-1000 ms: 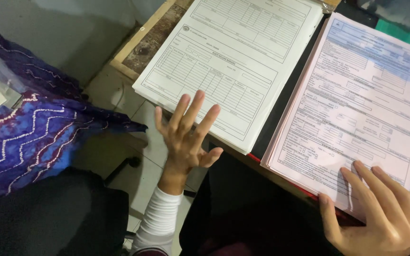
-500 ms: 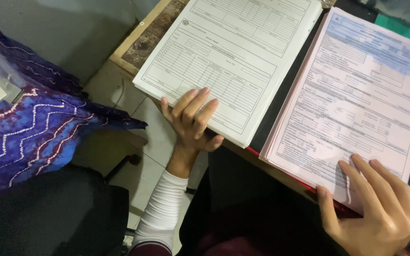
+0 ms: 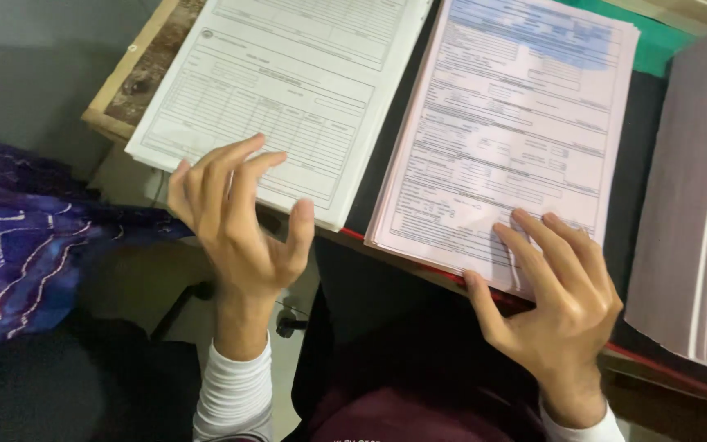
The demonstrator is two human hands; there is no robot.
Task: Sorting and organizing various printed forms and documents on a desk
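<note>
Desk (image 3: 128,86): left hand (image 3: 239,221) clawed over white forms (image 3: 288,98); right hand (image 3: 558,303) spread, pressing pink stack (image 3: 509,139).

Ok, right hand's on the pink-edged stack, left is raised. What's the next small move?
Probably lower the left hand onto the white form stack: it hovers open at that stack's near edge, holding nothing, while the right hand already pins the pink-edged stack.

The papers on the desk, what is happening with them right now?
A person sits at a wooden desk with two stacks of printed forms. The right hand rests its fingers on the lower corner of the pinkish stack with a blue header. The left hand is raised, fingers spread and curled, over the lower edge of the white stack, seemingly not pressing it. A third pile of paper lies at the right.
</note>
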